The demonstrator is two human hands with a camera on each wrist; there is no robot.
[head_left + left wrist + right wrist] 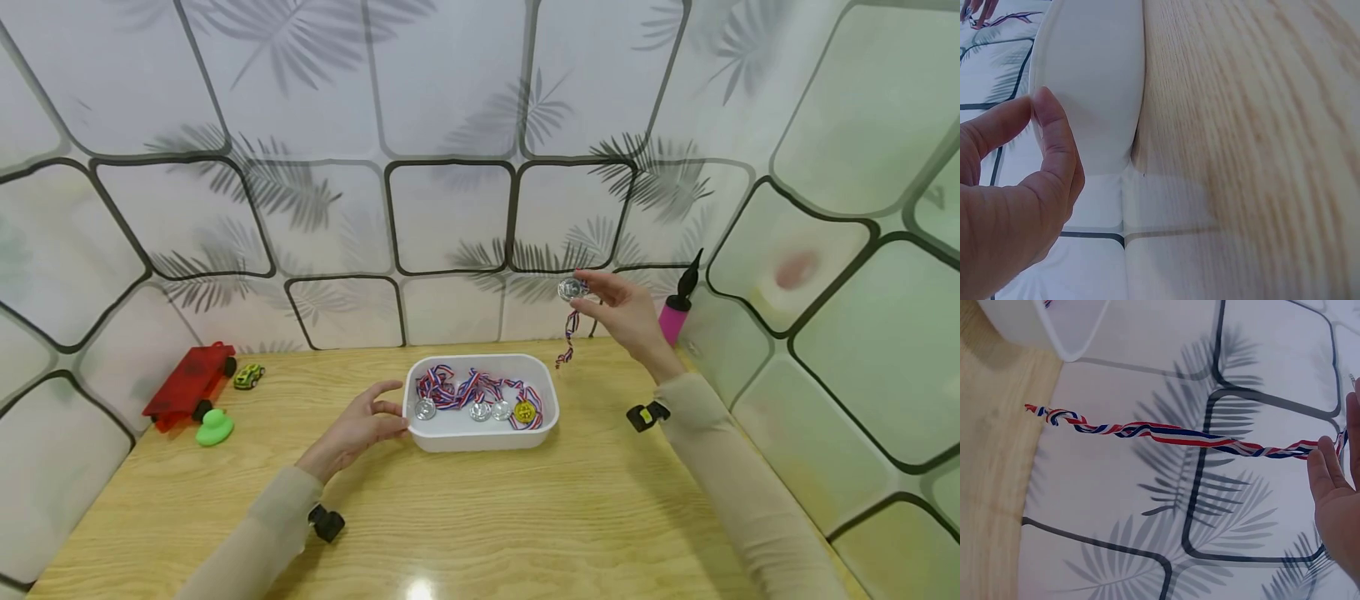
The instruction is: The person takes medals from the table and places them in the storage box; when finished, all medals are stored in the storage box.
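A silver medal (572,289) is held up above the table by my right hand (626,312), pinched between thumb and fingers. Its twisted red, white and blue ribbon (1185,434) hangs free, well to the right of the tub. My left hand (363,429) pinches the left end of a white plastic tub (480,444), thumb and fingertips meeting at the rim in the left wrist view. Inside the tub lie several silver medals (480,411), a gold medal (524,412) and their tangled striped ribbons (468,390).
On the left of the wooden table (480,517) are a red toy truck (191,383), a small green toy car (249,376) and a green rubber duck (215,427). A pink balloon pump (675,317) stands behind my right wrist. Patterned curtain-like walls border the table's back and sides.
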